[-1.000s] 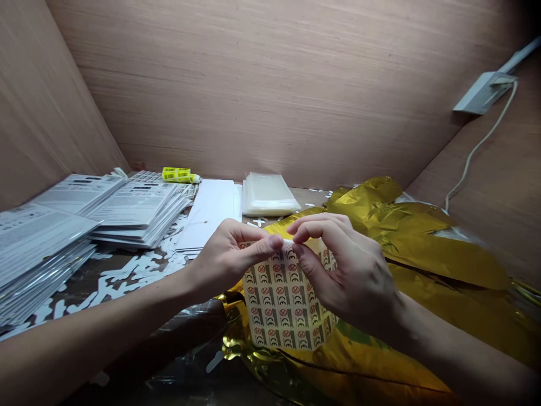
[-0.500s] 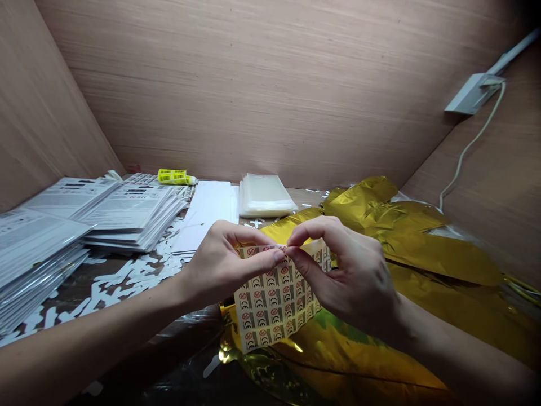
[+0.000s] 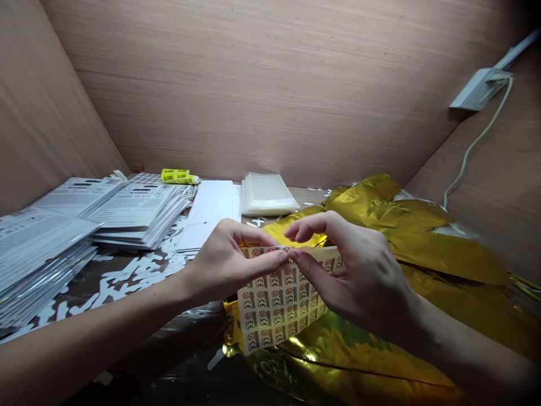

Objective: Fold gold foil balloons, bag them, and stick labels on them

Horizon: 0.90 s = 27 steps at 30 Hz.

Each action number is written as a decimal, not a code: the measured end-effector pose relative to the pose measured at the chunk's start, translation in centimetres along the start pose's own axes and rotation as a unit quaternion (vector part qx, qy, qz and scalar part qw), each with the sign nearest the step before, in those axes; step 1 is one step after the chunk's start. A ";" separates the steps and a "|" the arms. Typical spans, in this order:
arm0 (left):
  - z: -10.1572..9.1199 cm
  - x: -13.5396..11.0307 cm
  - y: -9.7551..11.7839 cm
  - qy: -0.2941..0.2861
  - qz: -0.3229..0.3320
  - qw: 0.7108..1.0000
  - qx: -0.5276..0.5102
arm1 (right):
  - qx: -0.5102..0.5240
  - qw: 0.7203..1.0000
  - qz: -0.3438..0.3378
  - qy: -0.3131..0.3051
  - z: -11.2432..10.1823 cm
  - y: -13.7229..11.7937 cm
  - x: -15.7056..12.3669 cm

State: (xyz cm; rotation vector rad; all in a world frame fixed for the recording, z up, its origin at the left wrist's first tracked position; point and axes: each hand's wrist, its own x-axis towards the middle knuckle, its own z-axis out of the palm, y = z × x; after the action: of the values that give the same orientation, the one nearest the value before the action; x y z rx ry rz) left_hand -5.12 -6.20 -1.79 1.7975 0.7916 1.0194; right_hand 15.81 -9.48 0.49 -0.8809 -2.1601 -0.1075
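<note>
Cream sticker sheet [image 3: 279,299], red no-signs [image 3: 274,275], L hand [image 3: 230,262], R hand [image 3: 359,270] pinching top edge

Stacks of printed sheets [image 3: 135,207] are piled at left — white paper offcuts [image 3: 127,276] are strewn before them — and clear plastic bags [image 3: 266,194] are laid beside crumpled gold foil [image 3: 439,245].

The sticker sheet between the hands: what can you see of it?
The sticker sheet looks like thin, pale paper printed in tight rows of small labels, each with a red prohibition circle and dark marks. It is tilted, with its top edge pinched by the left hand and right hand and its lower part over gold foil.
</note>
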 end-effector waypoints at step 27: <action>-8.4 5.4 -8.9 0.367 -0.098 0.870 -0.315 | 0.393 0.883 0.210 -0.145 3.9 1.1 -0.5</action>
State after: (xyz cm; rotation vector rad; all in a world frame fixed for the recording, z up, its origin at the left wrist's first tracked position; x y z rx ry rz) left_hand -10.96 5.08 -6.05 0.7320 0.9136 1.6200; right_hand 14.28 -7.56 -2.75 -0.8664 -1.9314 1.1050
